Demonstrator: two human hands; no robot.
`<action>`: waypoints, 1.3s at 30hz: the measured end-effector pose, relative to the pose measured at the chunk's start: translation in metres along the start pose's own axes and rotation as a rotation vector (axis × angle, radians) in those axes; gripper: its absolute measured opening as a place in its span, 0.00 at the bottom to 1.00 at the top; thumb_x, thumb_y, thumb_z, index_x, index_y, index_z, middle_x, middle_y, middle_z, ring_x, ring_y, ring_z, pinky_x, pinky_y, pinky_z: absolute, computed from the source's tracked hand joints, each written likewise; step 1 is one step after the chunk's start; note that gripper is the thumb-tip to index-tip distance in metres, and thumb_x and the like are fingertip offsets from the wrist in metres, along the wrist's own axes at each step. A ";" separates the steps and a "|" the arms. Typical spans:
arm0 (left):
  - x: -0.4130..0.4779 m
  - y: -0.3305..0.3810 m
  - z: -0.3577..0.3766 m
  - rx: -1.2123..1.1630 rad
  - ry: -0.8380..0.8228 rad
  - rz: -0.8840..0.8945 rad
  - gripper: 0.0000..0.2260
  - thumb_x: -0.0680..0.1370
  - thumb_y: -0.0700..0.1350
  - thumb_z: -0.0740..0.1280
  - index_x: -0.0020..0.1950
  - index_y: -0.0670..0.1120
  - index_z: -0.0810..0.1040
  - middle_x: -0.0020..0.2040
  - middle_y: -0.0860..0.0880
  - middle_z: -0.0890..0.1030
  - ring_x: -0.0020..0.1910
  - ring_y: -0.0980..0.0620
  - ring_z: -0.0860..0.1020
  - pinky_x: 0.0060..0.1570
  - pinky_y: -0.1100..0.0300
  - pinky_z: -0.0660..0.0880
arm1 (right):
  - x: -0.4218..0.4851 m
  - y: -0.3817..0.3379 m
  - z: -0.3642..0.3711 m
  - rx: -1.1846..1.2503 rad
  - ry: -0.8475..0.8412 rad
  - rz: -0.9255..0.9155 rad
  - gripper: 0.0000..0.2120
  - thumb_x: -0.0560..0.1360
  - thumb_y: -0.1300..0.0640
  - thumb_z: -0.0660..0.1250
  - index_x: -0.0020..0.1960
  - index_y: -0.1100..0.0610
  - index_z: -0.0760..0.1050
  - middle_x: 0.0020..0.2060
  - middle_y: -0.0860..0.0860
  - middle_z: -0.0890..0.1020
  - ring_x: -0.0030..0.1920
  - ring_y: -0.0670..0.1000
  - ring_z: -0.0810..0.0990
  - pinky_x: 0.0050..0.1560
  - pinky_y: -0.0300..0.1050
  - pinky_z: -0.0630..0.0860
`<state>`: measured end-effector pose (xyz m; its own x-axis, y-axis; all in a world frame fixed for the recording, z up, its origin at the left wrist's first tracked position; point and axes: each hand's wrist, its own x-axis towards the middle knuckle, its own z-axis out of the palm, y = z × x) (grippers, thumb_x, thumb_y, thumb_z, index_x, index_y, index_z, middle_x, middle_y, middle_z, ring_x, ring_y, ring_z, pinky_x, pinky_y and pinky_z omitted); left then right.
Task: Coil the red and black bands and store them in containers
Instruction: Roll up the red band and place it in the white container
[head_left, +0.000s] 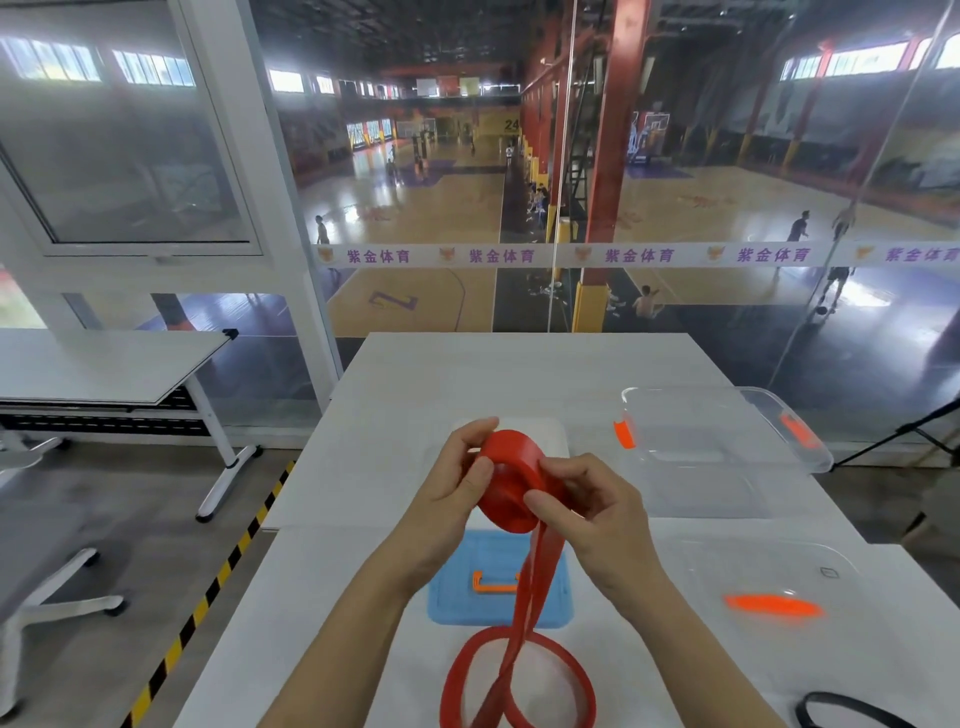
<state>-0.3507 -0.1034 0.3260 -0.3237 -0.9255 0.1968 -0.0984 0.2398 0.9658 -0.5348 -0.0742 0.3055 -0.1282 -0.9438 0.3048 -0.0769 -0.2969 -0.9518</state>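
— Where is the red band (511, 480)?
— Partly coiled above the white desk (395, 457); the left hand (447, 499) grips the roll, the right hand (592, 512) pinches its loose tail, which loops onto the desk.
— And the black band (852, 712)?
— At the desk's near right edge, beside clear containers (727, 431).

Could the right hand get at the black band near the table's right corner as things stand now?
Probably not at once: the right hand is feeding the red band onto its coil. Otherwise the path to the thin black band on the white table looks unobstructed.
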 end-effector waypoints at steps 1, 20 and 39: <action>0.001 0.002 -0.003 0.057 -0.040 0.015 0.16 0.84 0.56 0.59 0.71 0.69 0.67 0.68 0.63 0.72 0.68 0.61 0.73 0.66 0.65 0.74 | 0.000 -0.001 -0.001 -0.008 -0.001 -0.004 0.13 0.72 0.64 0.79 0.52 0.51 0.83 0.47 0.46 0.87 0.50 0.49 0.87 0.55 0.43 0.84; 0.012 0.023 -0.010 0.370 -0.005 0.215 0.13 0.84 0.55 0.56 0.68 0.64 0.68 0.62 0.63 0.73 0.65 0.60 0.72 0.60 0.73 0.69 | 0.000 0.011 -0.014 -0.032 -0.082 0.150 0.09 0.84 0.61 0.64 0.57 0.48 0.80 0.44 0.54 0.85 0.45 0.48 0.84 0.51 0.43 0.81; 0.010 0.021 0.017 0.118 0.180 0.092 0.14 0.82 0.55 0.56 0.66 0.65 0.72 0.65 0.62 0.74 0.63 0.68 0.72 0.55 0.75 0.72 | -0.015 0.014 0.012 0.153 0.056 0.095 0.17 0.73 0.66 0.78 0.58 0.55 0.79 0.51 0.49 0.87 0.56 0.52 0.87 0.57 0.42 0.83</action>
<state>-0.3719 -0.1025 0.3451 -0.1642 -0.9330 0.3201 -0.1889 0.3482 0.9182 -0.5226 -0.0660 0.2870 -0.1824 -0.9604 0.2104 0.0891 -0.2293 -0.9693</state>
